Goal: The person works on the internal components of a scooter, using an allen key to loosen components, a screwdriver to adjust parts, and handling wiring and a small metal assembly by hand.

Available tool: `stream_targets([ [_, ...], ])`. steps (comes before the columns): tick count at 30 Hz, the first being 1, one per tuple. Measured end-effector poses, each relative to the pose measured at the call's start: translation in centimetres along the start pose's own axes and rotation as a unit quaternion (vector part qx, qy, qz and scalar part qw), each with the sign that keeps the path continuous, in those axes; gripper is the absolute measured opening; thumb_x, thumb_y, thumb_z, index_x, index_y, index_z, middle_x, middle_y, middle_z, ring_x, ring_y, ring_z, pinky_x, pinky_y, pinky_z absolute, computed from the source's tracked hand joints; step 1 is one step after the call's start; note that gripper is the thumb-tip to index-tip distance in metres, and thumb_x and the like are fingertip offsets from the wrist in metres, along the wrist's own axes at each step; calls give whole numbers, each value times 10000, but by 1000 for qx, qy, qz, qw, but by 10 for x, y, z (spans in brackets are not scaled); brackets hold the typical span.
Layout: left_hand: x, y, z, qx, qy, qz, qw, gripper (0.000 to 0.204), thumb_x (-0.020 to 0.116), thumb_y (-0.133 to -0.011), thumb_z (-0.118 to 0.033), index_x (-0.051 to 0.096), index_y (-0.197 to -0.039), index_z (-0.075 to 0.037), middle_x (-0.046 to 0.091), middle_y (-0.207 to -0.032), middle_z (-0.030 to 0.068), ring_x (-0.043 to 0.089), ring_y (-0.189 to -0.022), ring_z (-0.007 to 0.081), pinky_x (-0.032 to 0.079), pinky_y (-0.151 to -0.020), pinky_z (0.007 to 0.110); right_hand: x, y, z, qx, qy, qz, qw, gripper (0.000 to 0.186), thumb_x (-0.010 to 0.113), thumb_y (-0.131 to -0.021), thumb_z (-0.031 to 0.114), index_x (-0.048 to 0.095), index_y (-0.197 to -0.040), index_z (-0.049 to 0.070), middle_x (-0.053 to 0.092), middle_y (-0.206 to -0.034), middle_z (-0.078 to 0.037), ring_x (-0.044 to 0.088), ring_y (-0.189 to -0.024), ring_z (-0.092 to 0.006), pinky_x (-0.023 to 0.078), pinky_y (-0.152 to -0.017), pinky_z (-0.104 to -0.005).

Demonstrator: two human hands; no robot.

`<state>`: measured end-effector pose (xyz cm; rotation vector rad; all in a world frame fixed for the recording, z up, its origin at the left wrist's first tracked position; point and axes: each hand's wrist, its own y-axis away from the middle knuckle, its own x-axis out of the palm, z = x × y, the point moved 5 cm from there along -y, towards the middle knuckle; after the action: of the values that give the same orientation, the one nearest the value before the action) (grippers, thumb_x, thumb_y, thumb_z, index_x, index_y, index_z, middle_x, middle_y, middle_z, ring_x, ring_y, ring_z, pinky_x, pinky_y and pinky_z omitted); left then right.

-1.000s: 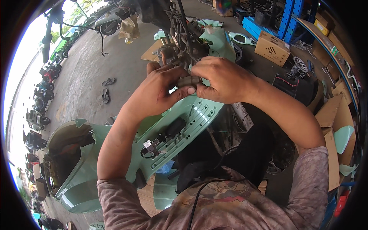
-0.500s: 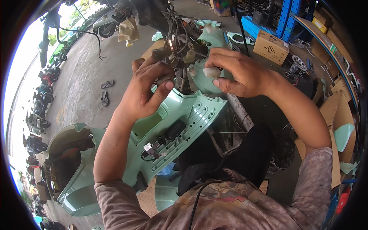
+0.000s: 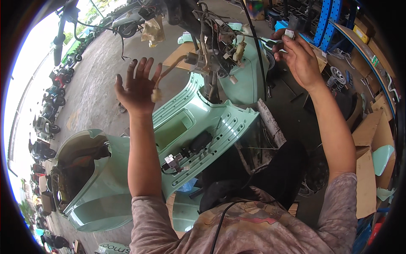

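Note:
My left hand (image 3: 137, 91) is raised with its fingers spread and holds nothing. Beside it a pale plastic connector (image 3: 156, 95) dangles on a taped wire lead (image 3: 171, 67), blurred by motion; whether it touches the hand I cannot tell. Farther right, my right hand (image 3: 299, 59) is lifted and pinches a small white plastic connector (image 3: 289, 33) between its fingers; a dark lead runs toward it from the left. Between the hands hangs a tangled wiring harness (image 3: 211, 46) on the scooter's bare front frame. Another pale connector (image 3: 233, 79) hangs below the harness.
Under my hands lies the mint-green scooter body (image 3: 211, 114), carrying a black and silver part (image 3: 172, 161). A metal post (image 3: 272, 122) stands by my knee. Cardboard boxes (image 3: 368, 169), a shock absorber (image 3: 337, 75) and blue shelving (image 3: 327, 25) are at the right.
My hands have moved apart from the harness. The left has opened and gone left, leaving a connector hanging; the right has risen to the upper right with a white connector. The view has shifted slightly.

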<state>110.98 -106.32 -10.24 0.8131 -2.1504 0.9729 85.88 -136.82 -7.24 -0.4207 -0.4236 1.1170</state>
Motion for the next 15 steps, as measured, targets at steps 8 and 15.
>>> stream_targets([
  [8,-9,21,95,-25,-420,104,901,702,567,-854,-163,251,-1472,-59,404,-1427,176,421,-1316,309,393,-1047,450,23,25,-4,5,13,-80,997,317,576,-966,206,529,-1251,77,572,-1120,-54,577,-897,-136,483,-735,-282],
  [15,10,11,110,-50,-357,58,931,761,646,-891,-266,219,-1481,-46,446,-1379,178,477,-1258,289,392,-1047,447,3,94,-39,8,-6,-216,976,384,615,-943,173,489,-1287,58,564,-1112,-57,589,-911,-138,499,-726,-276],
])
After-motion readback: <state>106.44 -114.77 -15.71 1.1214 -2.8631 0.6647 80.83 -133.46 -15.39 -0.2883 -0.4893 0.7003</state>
